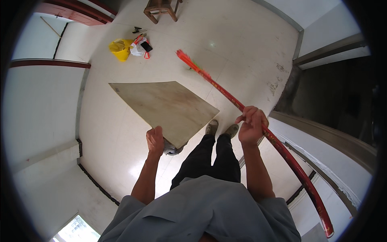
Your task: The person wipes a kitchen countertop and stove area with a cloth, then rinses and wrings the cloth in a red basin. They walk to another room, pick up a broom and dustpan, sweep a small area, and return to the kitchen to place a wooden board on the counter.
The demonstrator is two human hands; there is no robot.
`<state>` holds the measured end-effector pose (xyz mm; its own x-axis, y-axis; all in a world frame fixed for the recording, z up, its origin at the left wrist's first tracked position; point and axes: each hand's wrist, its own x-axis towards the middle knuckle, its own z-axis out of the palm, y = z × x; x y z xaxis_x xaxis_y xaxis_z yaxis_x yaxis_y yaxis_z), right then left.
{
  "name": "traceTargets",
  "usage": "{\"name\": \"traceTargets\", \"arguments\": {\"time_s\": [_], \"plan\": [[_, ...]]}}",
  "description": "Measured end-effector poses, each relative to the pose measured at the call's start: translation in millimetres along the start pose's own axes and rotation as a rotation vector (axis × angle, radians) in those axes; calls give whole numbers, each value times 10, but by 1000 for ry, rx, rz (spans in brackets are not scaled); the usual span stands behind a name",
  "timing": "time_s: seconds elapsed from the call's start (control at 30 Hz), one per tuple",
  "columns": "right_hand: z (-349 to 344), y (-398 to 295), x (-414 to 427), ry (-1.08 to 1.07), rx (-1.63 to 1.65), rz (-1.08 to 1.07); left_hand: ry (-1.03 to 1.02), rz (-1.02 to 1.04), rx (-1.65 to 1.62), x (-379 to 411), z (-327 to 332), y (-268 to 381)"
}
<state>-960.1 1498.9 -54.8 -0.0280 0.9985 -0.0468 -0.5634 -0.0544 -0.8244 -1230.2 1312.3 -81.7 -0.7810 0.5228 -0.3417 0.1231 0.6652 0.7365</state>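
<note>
My left hand (155, 139) grips the near left edge of a flat, tan-grey board (164, 106), which is held above the floor. Some grey, bunched material (171, 150) shows partly from under the board beside that hand. My right hand (252, 124) is closed around the red shaft of a broom (225, 92). The broom's red bristles, with a little green beside them, point away to the upper left, and its handle runs down to the lower right past my arm. What the bristle end touches, if anything, I cannot tell.
On the tiled floor (242, 51) ahead lie a yellow plastic bag (120, 49), a white bag with red handles (137, 48), a black phone (146, 46) and small dark tools (137, 30). A wooden stool (160, 11) stands beyond. Walls flank both sides, with a dark doorway (335, 99) at right.
</note>
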Motion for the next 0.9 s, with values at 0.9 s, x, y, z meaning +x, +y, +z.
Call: {"name": "traceTargets", "arguments": {"time_s": [0.9], "plan": [[22, -1096, -466, -101, -191, 142, 72, 340, 389, 233, 166, -586]]}}
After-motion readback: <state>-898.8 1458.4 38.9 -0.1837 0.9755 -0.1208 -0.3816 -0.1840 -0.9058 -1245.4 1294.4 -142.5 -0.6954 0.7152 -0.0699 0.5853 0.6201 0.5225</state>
